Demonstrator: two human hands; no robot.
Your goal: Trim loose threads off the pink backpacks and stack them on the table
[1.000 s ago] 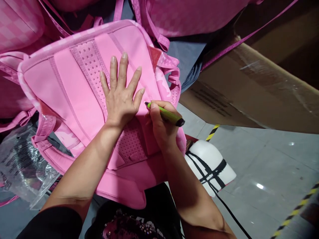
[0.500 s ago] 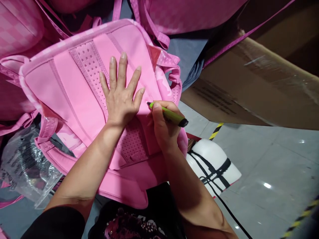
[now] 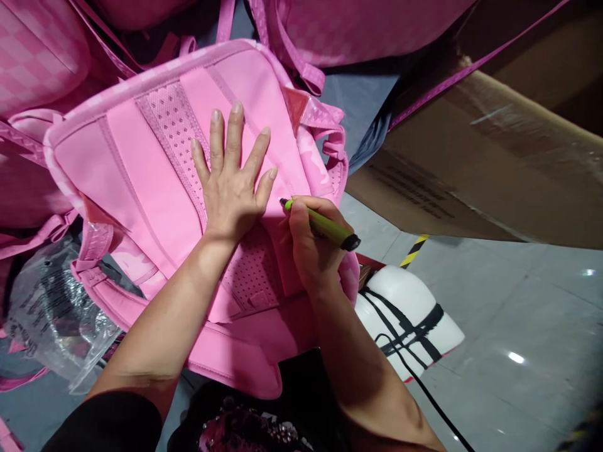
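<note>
A pink backpack (image 3: 136,154) lies before me with its padded back panel facing up and its straps hanging at the sides. Spread flat on that panel, my left hand (image 3: 233,191) presses with its fingers apart. My right hand (image 3: 320,242) grips a green marker pen (image 3: 327,225) like a writing tool, its dark tip pointing left at the panel, close to my left thumb. Whether the tip touches the fabric, I cannot tell. Small dark mesh dots run along the panel's middle strip (image 3: 176,129).
More pink bags (image 3: 353,31) crowd the far side and the left. A cardboard box (image 3: 494,163) stands at the right. Clear plastic wrapping (image 3: 56,314) lies at lower left. A white object with black tape (image 3: 405,314) and a black cable sits right of the backpack, above the tiled floor (image 3: 527,301).
The whole view has shifted slightly, with the scene sitting a little further right. My left hand stays flat on the panel, and my right hand keeps the marker near the same spot.
</note>
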